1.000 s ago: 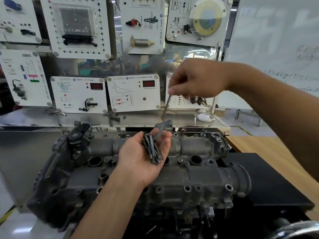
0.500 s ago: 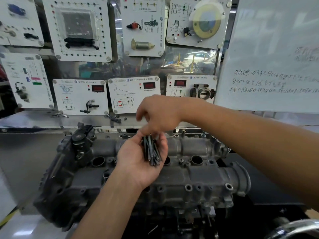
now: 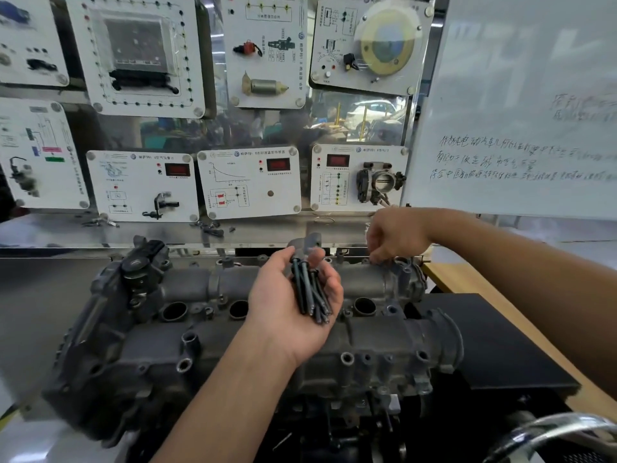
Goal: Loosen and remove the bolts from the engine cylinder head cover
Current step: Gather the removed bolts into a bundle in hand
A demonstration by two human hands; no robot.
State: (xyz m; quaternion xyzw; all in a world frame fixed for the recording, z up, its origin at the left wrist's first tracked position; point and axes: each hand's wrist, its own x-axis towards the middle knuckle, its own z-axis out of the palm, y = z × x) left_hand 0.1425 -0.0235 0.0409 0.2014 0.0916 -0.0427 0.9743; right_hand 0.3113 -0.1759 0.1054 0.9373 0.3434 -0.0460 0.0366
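Dark steel bolts (image 3: 312, 292) lie lengthwise, heads outward, in cupped left hand (image 3: 290, 315) over cylinder head cover (image 3: 233, 342) centre | right hand (image 3: 394, 240) nearer cover's far-right rear corner, fingers curled down; whether gripping a bolt, cannot tell.

I use the whiteboard (image 3: 521, 111) with its lines of handwriting as my marker. Just left of it I see a white panel carrying a throttle body (image 3: 380, 181). Further left is a graph panel (image 3: 248, 182) with a red display, then a clamp panel (image 3: 143, 185). Left of the whiteboard's top hangs a yellow disc (image 3: 384, 38). Below the whiteboard a wooden table (image 3: 467, 285) runs toward me, with a black mat (image 3: 494, 345) bordering it on the left. Well left of the whiteboard's lower edge, a metal shelf (image 3: 50, 228) lies under the panels.
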